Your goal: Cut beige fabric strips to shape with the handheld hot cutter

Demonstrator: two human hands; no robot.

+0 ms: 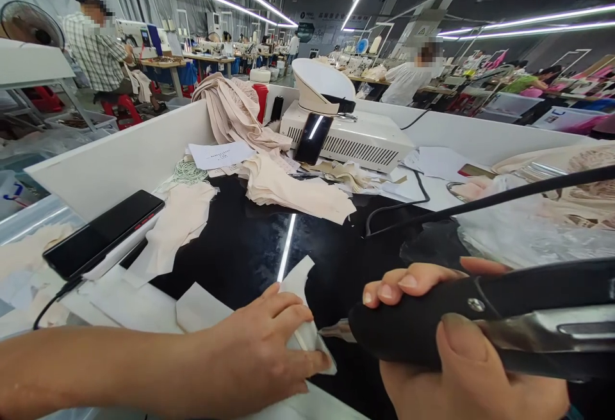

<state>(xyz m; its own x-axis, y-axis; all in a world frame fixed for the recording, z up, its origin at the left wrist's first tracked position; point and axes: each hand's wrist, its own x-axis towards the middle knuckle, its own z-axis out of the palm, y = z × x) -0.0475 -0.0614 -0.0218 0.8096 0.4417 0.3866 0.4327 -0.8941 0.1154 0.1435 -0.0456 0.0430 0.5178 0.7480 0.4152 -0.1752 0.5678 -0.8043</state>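
My left hand (259,346) reaches in from the left, its fingers bent over a small white cut piece (298,277), gripping it close to the dark glossy tabletop (230,241). Part of that piece is hidden beneath the fingers. In my right hand (473,375) is a black hand tool with a metal lever and a narrow metal tip (408,333). The fingers wrap its body and the thumb lies along the near side. Its tip points left, close beside the white piece; whether they touch I cannot tell.
Stacked beige fabric pieces (293,189) lie beyond my hands. A white machine (346,135) stands behind, with a phone (313,138) leaning on it. Another phone (103,234) rests at left. A black cable (504,199) crosses the right side, near clear plastic (523,221). Other people work farther off.
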